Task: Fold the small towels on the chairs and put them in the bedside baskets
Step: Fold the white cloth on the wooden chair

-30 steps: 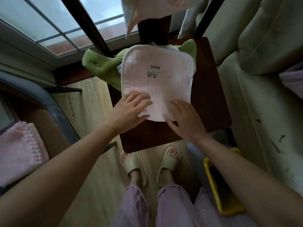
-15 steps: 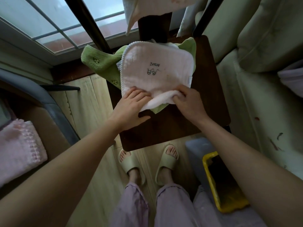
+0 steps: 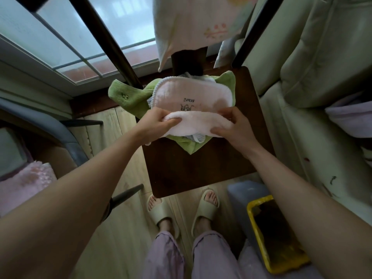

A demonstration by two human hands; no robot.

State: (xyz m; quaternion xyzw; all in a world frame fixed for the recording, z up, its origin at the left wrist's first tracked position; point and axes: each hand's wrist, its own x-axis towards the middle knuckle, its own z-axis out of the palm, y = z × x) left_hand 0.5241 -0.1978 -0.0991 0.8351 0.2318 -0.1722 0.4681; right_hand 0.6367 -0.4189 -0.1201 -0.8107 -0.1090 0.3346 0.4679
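Note:
A small pale pink towel [image 3: 193, 93] with a little dark embroidered figure lies on a dark wooden chair seat [image 3: 201, 166]. Its near edge is lifted and rolled away from me, halfway over the towel. My left hand [image 3: 159, 122] pinches the left end of that folded edge, and my right hand [image 3: 231, 127] grips the right end. Under the pink towel lie a green towel [image 3: 128, 97] and a bit of white cloth [image 3: 198, 137]. Another pale towel [image 3: 193, 27] hangs over the chair back.
A yellow-rimmed basket [image 3: 275, 236] stands on the floor at the lower right, beside a pale sofa [image 3: 314, 125]. A pink knitted cloth [image 3: 24, 182] lies at the left by a grey frame. My feet in slippers stand just before the chair. A window is behind.
Both hands went from lying flat on the towel's near edge to pinching it and carrying it away from me, which folds the towel over itself. The green towel's near corner now shows.

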